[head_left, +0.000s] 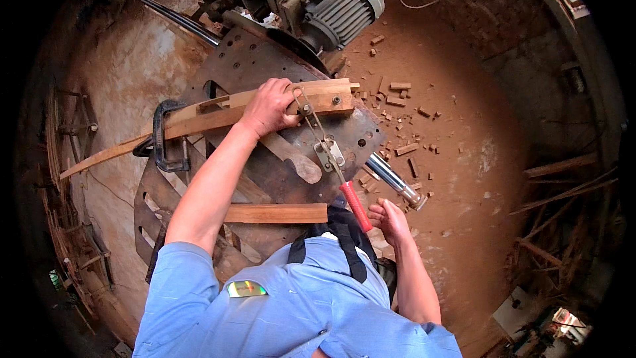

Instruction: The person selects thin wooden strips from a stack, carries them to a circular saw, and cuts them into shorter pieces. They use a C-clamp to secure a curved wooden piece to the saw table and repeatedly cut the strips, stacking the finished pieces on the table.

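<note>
My left hand (268, 107) is closed over a long, curved wooden piece (218, 115), fingers across its top and thumb near a metal clamp arm. This piece lies across a dark metal machine table (255, 53), its thin end reaching far out to the left. A toggle clamp (329, 152) with a red handle (356, 205) is mounted on the table, its bar over the wood's right part. Close beside the handle's lower end is my right hand (391, 222), fingers curled in, with nothing visible in them. A black C-clamp (161, 136) sits around the wood at the left.
A motor (343, 13) and machine body stand behind the table. A straight wooden bar (277, 213) lies near my waist. Shiny metal rods (395, 181) stick out past the table. Small wood offcuts (400, 86) litter the dusty floor; timber strips (562, 164) lie at the right.
</note>
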A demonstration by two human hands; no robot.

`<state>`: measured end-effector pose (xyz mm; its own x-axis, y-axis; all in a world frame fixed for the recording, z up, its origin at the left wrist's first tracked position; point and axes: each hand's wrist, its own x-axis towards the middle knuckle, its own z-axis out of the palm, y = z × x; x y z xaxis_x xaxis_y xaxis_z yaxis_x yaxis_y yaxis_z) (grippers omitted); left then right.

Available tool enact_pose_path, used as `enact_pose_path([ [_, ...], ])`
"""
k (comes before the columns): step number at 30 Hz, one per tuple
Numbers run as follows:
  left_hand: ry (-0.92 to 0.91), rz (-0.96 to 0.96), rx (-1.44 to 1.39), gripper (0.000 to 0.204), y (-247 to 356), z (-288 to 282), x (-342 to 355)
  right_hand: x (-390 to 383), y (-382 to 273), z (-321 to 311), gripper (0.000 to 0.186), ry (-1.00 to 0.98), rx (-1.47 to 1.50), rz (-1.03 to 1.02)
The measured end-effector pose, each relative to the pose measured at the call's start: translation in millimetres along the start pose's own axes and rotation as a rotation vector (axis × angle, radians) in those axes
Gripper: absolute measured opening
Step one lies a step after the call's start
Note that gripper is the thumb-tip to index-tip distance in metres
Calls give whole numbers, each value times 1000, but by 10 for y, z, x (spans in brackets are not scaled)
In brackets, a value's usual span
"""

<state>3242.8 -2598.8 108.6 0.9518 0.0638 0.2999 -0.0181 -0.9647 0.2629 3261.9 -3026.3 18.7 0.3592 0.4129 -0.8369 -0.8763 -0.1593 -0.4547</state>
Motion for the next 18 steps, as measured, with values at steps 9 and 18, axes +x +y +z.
enact_pose_path([
  [9,-22,-7,25,51,22,-18,16,381,-256,1038,41,-360,39,29],
  [18,-29,-6,83,57,65,10,-7,426,-244,1123,38,-375,-28,-73],
])
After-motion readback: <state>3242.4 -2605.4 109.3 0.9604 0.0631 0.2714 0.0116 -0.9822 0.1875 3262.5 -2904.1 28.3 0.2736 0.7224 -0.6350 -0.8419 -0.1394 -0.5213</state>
